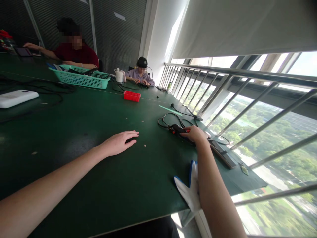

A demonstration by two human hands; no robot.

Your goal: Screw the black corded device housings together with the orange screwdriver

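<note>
The person's two bare hands are well apart above a dark green counter [111, 191]. The left hand [120, 142] is palm down, holding nothing, its fingers loosely extended and the thumb spread slightly from them. The right hand [195, 134] reaches towards the right side of the counter, fingers curled on the near end of a black device [176, 128] with orange-red parts. The hand covers some of this device, so its exact kind is hard to make out. A black cable [161, 119] loops around beside it on the counter.

Just beyond the right wrist, a long dark bar [224, 154] lies near the counter's right edge. A white glove [191, 195] with blue edging lies beside the right forearm, partly hidden by it, reaching over the near edge.

Farther out, a pale green strip [170, 110] lies past the cable, and a small red tray [132, 96] sits towards the far side. To its left are a white bottle [119, 76] and a turquoise mesh basket [83, 80] filled with dark items. At far left rests a white rounded case [18, 98].

Two people sit beyond: one in a dark red top [76, 54], one in a lilac top [143, 77] and black cap. Along the right, a metal railing [213, 69] fronts windows overlooking trees.
</note>
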